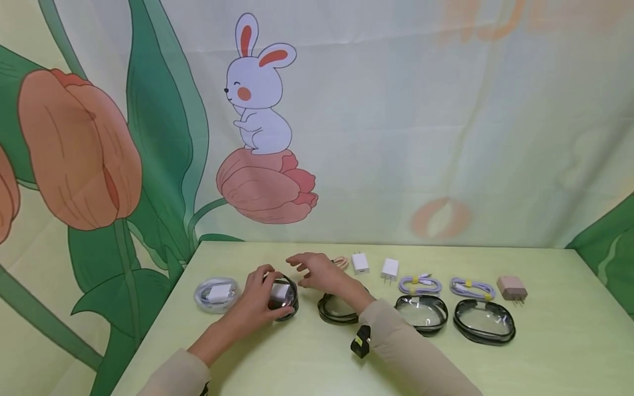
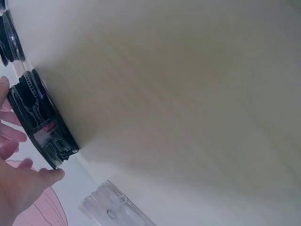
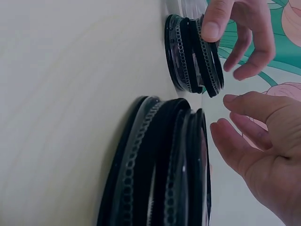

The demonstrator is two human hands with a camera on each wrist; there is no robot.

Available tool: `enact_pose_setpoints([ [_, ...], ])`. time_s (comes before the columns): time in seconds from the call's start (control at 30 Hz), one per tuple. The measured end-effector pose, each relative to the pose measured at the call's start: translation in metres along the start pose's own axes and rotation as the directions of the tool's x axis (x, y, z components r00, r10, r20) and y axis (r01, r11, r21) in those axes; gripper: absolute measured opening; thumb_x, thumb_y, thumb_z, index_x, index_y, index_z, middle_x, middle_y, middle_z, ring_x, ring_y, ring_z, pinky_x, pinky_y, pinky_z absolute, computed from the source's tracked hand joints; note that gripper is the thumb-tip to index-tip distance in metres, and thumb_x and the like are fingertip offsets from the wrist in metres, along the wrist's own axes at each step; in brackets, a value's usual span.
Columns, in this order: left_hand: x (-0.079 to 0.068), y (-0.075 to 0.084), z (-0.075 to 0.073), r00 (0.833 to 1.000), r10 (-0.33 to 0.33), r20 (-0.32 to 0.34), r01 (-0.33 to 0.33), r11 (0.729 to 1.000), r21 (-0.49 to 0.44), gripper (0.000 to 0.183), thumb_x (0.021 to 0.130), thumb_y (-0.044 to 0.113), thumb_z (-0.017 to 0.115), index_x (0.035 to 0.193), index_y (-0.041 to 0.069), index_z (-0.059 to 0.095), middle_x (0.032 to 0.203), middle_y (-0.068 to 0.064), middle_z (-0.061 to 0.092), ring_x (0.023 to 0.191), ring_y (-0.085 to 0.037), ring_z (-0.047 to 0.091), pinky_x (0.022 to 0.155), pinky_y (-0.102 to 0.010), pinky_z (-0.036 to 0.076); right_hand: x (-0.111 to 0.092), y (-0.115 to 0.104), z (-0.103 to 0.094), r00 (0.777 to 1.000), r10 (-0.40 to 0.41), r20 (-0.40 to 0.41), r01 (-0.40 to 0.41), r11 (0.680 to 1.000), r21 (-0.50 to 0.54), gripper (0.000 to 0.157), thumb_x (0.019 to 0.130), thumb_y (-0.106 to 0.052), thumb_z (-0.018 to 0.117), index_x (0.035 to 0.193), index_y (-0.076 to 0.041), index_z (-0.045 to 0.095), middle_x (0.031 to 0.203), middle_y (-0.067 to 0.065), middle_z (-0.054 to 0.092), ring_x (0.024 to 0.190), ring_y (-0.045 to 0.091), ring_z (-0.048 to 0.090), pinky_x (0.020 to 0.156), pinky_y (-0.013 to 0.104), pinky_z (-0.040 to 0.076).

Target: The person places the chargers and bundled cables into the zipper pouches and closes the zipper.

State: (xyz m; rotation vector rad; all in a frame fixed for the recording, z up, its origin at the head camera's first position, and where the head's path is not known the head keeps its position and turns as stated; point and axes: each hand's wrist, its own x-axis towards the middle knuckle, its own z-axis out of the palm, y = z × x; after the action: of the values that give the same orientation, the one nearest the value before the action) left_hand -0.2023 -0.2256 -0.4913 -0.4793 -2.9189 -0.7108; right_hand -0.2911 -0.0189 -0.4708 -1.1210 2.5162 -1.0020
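Observation:
At the left of the table, my left hand (image 1: 257, 297) holds a round clear zip pouch (image 1: 296, 300) with black trim, thumb and fingers at its opposite edges. A white charger (image 1: 280, 291) shows in that pouch. In the left wrist view, the pouch (image 2: 44, 122) stands edge-on between thumb and fingertips. Just right of it, my right hand (image 1: 322, 274) hovers with fingers loosely spread and holds nothing. Seen from the right wrist, the right hand (image 3: 263, 136) is close beside the held pouch (image 3: 188, 56). Another black-trimmed pouch (image 1: 333, 319) lies beneath the right forearm, partly hidden.
Left of the hands lies a pale-trimmed clear pouch (image 1: 200, 297) with a white charger (image 1: 219, 293). To the right are two more black-trimmed pouches (image 1: 485, 336), two white chargers (image 1: 360, 264), two white cables (image 1: 420, 285) with yellow ties, a pinkish charger (image 1: 512, 287) and a pinkish cable (image 1: 340, 263).

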Motion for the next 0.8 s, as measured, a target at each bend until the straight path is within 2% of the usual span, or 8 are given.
enact_pose_setpoints([
  [0.1,0.001,0.000,0.000,0.998,0.044,0.047,-0.045,0.998,0.032,0.063,0.085,0.046,0.081,0.132,0.010,0.058,0.143,-0.014,0.044,0.136,-0.036,0.035,0.103,-0.054,0.046,-0.002,0.001,-0.001,1.000,-0.004,-0.021,0.004,1.000,-0.001,0.057,0.091,0.004,0.072,0.144,-0.005,0.054,0.140,0.012,0.060,0.121,0.026,0.063,0.087,0.023,0.055],
  [0.2,0.000,-0.002,-0.003,0.989,0.125,0.082,-0.133,0.986,0.103,0.052,0.089,0.042,0.079,0.129,0.013,0.064,0.142,-0.011,0.051,0.135,-0.037,0.038,0.107,-0.056,0.041,-0.003,0.001,-0.001,0.999,-0.014,-0.036,0.013,1.000,-0.025,0.054,0.091,0.005,0.071,0.142,-0.005,0.056,0.138,0.012,0.061,0.119,0.025,0.064,0.087,0.026,0.056],
  [0.33,-0.004,-0.008,-0.008,0.964,0.249,0.096,-0.264,0.944,0.198,0.038,0.091,0.015,0.076,0.128,0.015,0.067,0.142,-0.007,0.057,0.130,-0.039,0.045,0.108,-0.060,0.037,-0.003,0.002,-0.003,0.999,-0.034,-0.037,0.031,0.997,-0.075,0.048,0.092,0.008,0.068,0.138,-0.004,0.060,0.134,0.012,0.064,0.116,0.026,0.066,0.088,0.028,0.056],
  [0.43,-0.007,-0.014,-0.013,0.942,0.324,0.089,-0.336,0.924,0.183,0.046,0.081,-0.015,0.066,0.120,0.011,0.070,0.139,-0.009,0.060,0.127,-0.038,0.051,0.106,-0.056,0.042,-0.002,0.003,-0.003,0.998,-0.054,-0.026,0.050,0.991,-0.128,0.046,0.091,0.011,0.066,0.134,-0.003,0.063,0.130,0.012,0.066,0.113,0.025,0.067,0.089,0.028,0.056],
  [0.53,-0.008,-0.018,-0.018,0.924,0.375,0.067,-0.381,0.915,0.132,0.049,0.070,-0.027,0.057,0.103,0.007,0.070,0.130,-0.012,0.064,0.120,-0.036,0.057,0.100,-0.052,0.049,0.001,0.004,-0.002,0.998,-0.061,-0.001,0.059,0.981,-0.184,0.045,0.091,0.012,0.065,0.133,-0.004,0.065,0.129,0.010,0.067,0.112,0.022,0.068,0.090,0.027,0.055],
  [0.63,-0.007,-0.019,-0.021,0.918,0.394,0.037,-0.396,0.913,0.096,0.036,0.073,-0.024,0.057,0.088,0.008,0.065,0.118,-0.012,0.064,0.108,-0.033,0.061,0.092,-0.048,0.053,0.004,0.006,0.002,0.997,-0.067,0.031,0.073,0.968,-0.238,0.041,0.092,0.010,0.065,0.130,-0.006,0.067,0.128,0.008,0.068,0.112,0.021,0.068,0.092,0.026,0.054],
  [0.7,-0.006,-0.018,-0.020,0.930,0.367,0.033,-0.368,0.925,0.095,0.025,0.081,-0.014,0.060,0.085,0.010,0.060,0.112,-0.009,0.062,0.102,-0.028,0.060,0.087,-0.045,0.052,0.008,0.006,0.005,0.995,-0.083,0.049,0.094,0.954,-0.283,0.036,0.093,0.007,0.066,0.126,-0.005,0.070,0.127,0.008,0.069,0.114,0.022,0.067,0.095,0.029,0.053],
  [0.8,-0.005,-0.016,-0.016,0.954,0.296,0.055,-0.300,0.947,0.110,0.013,0.090,0.004,0.069,0.095,0.011,0.058,0.113,-0.007,0.057,0.103,-0.028,0.057,0.087,-0.045,0.051,0.015,0.007,0.012,0.991,-0.111,0.071,0.129,0.925,-0.356,0.030,0.093,0.002,0.069,0.122,-0.007,0.073,0.123,0.006,0.070,0.116,0.021,0.065,0.100,0.030,0.050],
])
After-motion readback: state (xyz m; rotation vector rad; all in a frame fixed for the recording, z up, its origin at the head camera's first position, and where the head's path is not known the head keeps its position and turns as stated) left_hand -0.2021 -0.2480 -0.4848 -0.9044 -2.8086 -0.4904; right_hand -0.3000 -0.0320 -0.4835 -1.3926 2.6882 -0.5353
